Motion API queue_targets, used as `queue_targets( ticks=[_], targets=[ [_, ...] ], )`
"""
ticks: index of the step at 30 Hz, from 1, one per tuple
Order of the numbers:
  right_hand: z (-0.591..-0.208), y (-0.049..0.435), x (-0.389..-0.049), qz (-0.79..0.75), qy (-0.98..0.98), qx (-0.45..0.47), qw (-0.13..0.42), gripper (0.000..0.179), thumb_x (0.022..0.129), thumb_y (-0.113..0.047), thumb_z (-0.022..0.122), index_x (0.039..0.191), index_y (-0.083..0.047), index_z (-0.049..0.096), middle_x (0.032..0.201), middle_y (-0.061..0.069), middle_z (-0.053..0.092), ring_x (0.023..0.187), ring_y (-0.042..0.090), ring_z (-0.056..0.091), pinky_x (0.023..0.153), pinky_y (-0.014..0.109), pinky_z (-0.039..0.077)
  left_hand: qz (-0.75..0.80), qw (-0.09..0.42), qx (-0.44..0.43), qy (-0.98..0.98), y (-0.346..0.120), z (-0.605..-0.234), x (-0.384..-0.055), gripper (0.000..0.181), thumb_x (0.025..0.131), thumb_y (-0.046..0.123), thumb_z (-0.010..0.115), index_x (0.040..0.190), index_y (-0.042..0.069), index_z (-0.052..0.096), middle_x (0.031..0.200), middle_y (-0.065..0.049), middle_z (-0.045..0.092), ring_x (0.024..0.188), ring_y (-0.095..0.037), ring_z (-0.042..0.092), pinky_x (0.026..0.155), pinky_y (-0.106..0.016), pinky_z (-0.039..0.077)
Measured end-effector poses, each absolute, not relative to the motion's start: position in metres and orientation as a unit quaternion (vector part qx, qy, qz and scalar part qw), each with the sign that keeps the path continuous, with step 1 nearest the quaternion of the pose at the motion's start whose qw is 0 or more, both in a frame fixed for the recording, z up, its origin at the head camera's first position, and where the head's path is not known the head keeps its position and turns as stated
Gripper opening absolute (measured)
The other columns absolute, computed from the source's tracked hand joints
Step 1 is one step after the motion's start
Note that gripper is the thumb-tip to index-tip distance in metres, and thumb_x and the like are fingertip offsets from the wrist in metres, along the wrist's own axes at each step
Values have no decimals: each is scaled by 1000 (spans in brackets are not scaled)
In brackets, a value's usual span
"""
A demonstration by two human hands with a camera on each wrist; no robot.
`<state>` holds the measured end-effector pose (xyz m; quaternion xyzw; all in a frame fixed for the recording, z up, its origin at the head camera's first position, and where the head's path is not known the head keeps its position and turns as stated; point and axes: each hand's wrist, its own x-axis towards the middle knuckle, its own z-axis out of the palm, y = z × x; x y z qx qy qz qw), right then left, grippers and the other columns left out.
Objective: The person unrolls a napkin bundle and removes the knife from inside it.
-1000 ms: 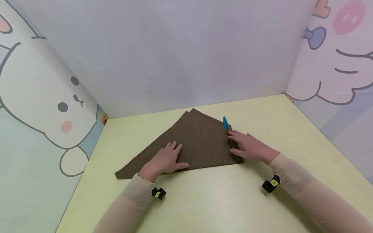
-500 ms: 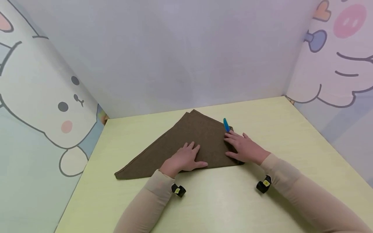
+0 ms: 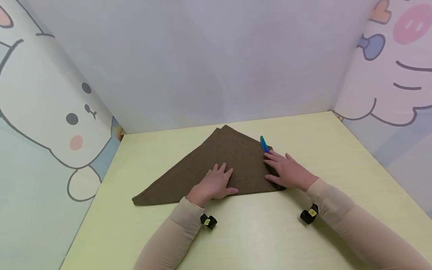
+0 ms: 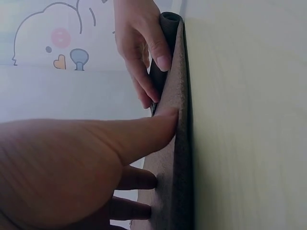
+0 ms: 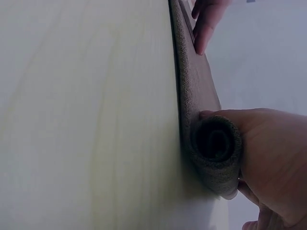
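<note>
A brown cloth (image 3: 202, 165), folded to a rough triangle, lies on the table. Its right end is a tight roll (image 5: 216, 141), whose spiral opening faces the right wrist camera. From the roll's far end sticks a slim blue object (image 3: 264, 144); the rest of it is hidden, so its kind is unclear. My left hand (image 3: 216, 183) rests flat on the cloth's middle, fingers spread, its thumb along the near edge. My right hand (image 3: 288, 170) lies over the roll, fingers and thumb reaching across to its left side, the fingertips close to the blue object.
The pale wood-grain table (image 3: 253, 232) extends in front of the cloth and to both sides. A plain whitish curtain (image 3: 216, 63) closes off the back, with cartoon-printed sheets at left and right. Small black cameras sit on both wrists.
My left hand has slid right along the cloth, nearer the roll. The right hand shifted slightly left over the roll, then back a little right. The cloth stays nearly in place.
</note>
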<state>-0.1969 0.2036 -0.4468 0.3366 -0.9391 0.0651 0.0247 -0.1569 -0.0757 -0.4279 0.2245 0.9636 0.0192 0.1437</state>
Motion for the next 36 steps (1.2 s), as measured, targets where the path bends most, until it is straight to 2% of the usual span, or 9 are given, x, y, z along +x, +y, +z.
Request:
queue_targets(
  ticks=[24,36],
  targets=[
    [-449,222,-201,114,-941,317,-11,65,88,-44,57,138,-5,41,146,13,28,134,32,20,97,61,23,22,146,221,964,-75,-427,-156,76,87,57,48,145,14,27,149,-16,16,134,-38,15,102,-51,24],
    [-449,224,-200,120,-939,322,-10,66,88,-43,57,137,-3,41,146,15,27,134,33,21,96,62,23,19,140,226,964,-76,-427,-156,75,87,57,48,145,14,28,149,-16,17,134,-38,15,100,-53,25]
  ],
)
